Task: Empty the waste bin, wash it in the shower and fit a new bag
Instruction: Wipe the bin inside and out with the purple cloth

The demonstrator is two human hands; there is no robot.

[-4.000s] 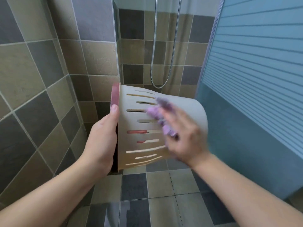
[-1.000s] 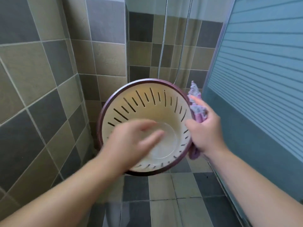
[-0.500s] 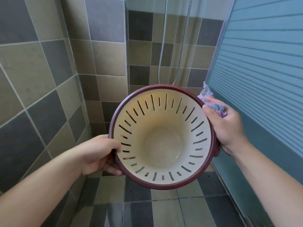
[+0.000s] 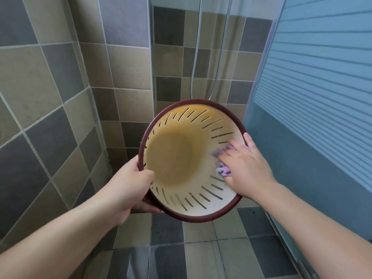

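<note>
Bin [image 4: 171, 158] emptied, mid-wash: left hand [image 4: 128, 184] grips rim, right hand [image 4: 245, 164] presses purple cloth [image 4: 222, 170] on inner wall; new bag not fitted yet.

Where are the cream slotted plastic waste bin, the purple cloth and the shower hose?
Cream slotted plastic waste bin [image 4: 171, 158], head view, inner base.
Purple cloth [image 4: 223, 170], head view, lower fold.
Shower hose [image 4: 196, 57], head view, left strand.

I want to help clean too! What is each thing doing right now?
Waste bin: empty, no bag, held up, its opening facing the camera.
Purple cloth: pressed against the bin's inside wall.
Left hand: grips the bin's rim.
Right hand: inside the bin, presses the cloth.
Shower hose: hanging on the wall.
</note>
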